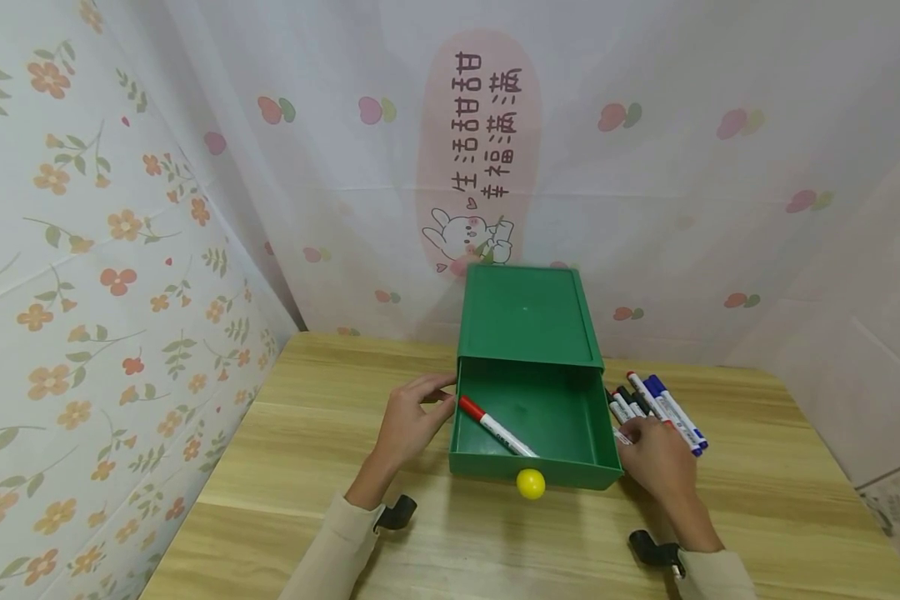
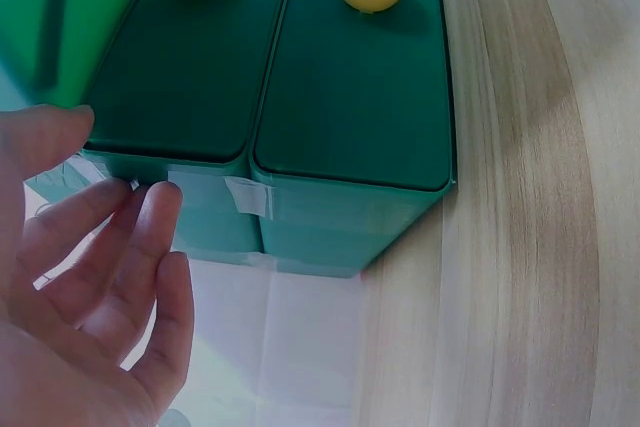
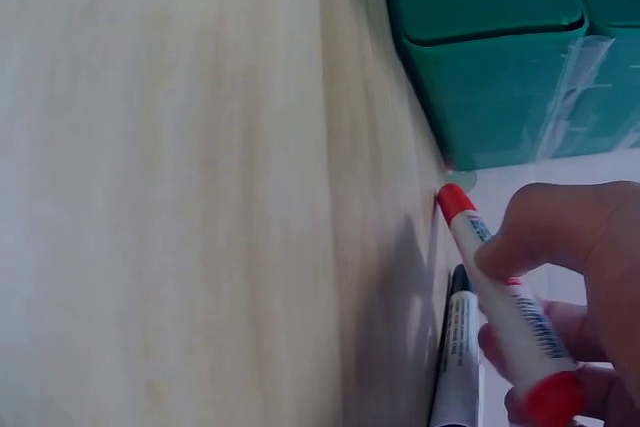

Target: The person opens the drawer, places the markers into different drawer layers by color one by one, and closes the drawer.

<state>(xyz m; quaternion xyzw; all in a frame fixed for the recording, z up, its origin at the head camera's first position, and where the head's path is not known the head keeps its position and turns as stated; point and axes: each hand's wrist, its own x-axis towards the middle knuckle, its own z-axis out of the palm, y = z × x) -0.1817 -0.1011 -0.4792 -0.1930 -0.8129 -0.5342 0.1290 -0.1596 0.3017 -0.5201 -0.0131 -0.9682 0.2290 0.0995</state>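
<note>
The top drawer (image 1: 487, 467) of a green cabinet (image 1: 521, 312) is pulled out, with a red-capped white marker (image 1: 504, 432) lying slantwise inside. My left hand (image 1: 412, 421) is at the cabinet's left side, thumb by the front corner and fingers loosely bent along the side. To the right of the drawer, my right hand (image 1: 660, 454) pinches a white marker (image 3: 508, 317) with red ends between thumb and fingers. Below it in the right wrist view is a black-capped marker (image 3: 457, 352).
Several more markers (image 1: 667, 408) in red, black and blue lie right of the cabinet on the wooden table (image 1: 330, 467). Two closed lower drawers (image 2: 350, 97) with yellow knobs show in the left wrist view. A patterned curtain (image 1: 645, 208) hangs behind.
</note>
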